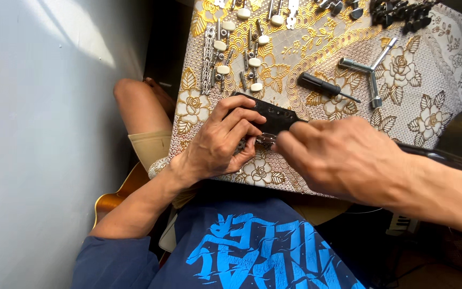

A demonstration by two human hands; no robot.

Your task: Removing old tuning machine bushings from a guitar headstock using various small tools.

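My left hand (224,140) grips a flat black bar-shaped part (274,116) at the near edge of a table with a gold and white floral cloth (429,91). Its fingers curl over the part's left end. My right hand (343,155) meets it from the right, fingertips pinching a small silver metal piece (266,140) just under the black part. What lies under my right palm is hidden.
A black-handled screwdriver (322,85) and a silver T-shaped wrench (372,72) lie beyond the hands. Rows of silver tuning pegs with cream knobs (236,48) sit at the back left, black tuners (402,13) at the back right. A grey wall stands left.
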